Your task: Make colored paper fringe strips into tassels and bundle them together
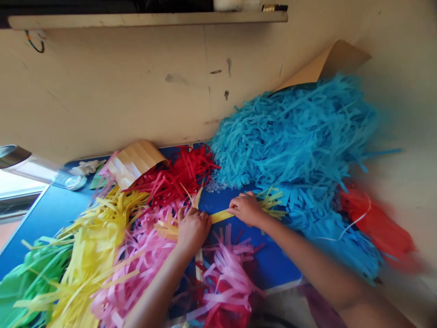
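Observation:
A flat yellow paper strip [221, 216] stretches between my two hands, low over the blue table [280, 259]. Its left end disappears under my left hand [194, 228], whose fingers are curled closed on it. My right hand [247, 208] pinches the other end. Past my right fingers, a fringe of thin yellow strips [275, 203] fans out. Loose pale orange-yellow strips [167, 228] stick out beside my left hand. Pink shredded paper [150, 246] lies against my left wrist, and a pink fringed bunch [227, 269] sits nearer me, between my forearms.
A tall heap of blue shredded paper [293, 132] leans on the back wall. Red strips [184, 171], a yellow bunch [99, 246] and a green bunch [37, 269] spread leftward. Also about are brown card [136, 161], a clear bottle [44, 168], a red bag [378, 223] and an overhead shelf [146, 19].

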Tool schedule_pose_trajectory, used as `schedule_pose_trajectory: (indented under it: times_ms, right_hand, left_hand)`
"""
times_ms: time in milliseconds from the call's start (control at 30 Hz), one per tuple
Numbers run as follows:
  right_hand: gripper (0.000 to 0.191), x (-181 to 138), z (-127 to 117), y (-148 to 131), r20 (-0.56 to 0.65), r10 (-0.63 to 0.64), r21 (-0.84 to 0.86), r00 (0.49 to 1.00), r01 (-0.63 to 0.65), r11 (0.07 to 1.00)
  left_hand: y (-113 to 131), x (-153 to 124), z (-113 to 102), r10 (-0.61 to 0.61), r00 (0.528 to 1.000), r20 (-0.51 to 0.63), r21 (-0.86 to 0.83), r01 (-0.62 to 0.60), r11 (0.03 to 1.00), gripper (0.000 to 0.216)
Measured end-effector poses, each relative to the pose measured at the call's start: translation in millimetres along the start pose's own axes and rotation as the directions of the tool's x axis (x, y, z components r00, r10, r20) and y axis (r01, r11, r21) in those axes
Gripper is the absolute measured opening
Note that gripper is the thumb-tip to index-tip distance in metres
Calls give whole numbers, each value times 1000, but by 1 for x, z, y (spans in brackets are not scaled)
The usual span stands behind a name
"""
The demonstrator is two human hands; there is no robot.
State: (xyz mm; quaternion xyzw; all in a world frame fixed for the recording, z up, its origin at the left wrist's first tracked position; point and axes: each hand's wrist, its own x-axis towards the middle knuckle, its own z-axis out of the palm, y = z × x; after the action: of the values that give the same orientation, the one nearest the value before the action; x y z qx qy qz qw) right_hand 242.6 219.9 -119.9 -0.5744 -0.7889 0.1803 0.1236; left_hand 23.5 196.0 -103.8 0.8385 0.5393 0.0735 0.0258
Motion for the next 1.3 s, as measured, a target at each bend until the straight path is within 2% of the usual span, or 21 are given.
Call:
schedule_pose_trajectory:
  times_ms: [200, 300, 367, 433, 467, 533, 633, 700, 900, 1033, 1167, 1300]
  right_hand:
    - [20, 2, 2, 3, 3, 15, -23, 1000, -15, 1000]
    - [23, -1, -3, 14, -20, 20, -51, 1000, -21, 998]
    - [20, -6, -13, 22, -52, 23, -80, 998, -27, 996]
    - [11, -11, -23, 24, -91, -1, -112, 996, -9, 994]
    - [7, -15, -28, 22, -98, -34, -120, 995, 22, 993]
    - [14, -21, -32, 14, -60, -178, -136, 982, 168, 976]
    - [13, -24, -27, -2, 51, -416, -180, 908, 418, 891]
    - [14, -21, -21, -7, 71, -462, -213, 884, 466, 859]
    - [17, -9, -13, -6, 13, -393, -224, 920, 386, 895]
    - [11, -11, -11, -10, -12, -395, -208, 919, 384, 900]
    - [14, -13, -6, -2, -8, -392, -145, 920, 387, 911]
    - [11, -13, -5, 16, -40, -299, -55, 954, 296, 954]
  left_hand:
    - [2, 2, 2, -3, 1000, -2, 31, 3, 1000, 30]
    - [-1, 1, 0, -3, 999, -42, 38, 5, 999, 18]
    - [-4, -1, -2, 55, 996, -64, 26, -53, 998, 15]
    - [-6, -2, -3, 160, 985, -63, 4, -160, 987, 17]
    - [-7, -2, -3, 212, 976, -58, -7, -213, 977, 18]
    - [-6, -3, -5, 276, 960, -53, -19, -278, 961, 20]
    - [-1, -4, -8, 306, 950, -55, -11, -307, 952, 20]
    - [3, -4, -11, 315, 948, -52, 0, -316, 949, 17]
    - [7, -3, -11, 275, 959, -63, 27, -274, 961, 15]
    - [5, -5, -8, 209, 973, -95, 16, -208, 978, 23]
    - [-5, -14, -5, 177, 978, -111, -23, -181, 983, 25]
    - [-22, -20, 2, 130, 983, -131, -91, -143, 986, 21]
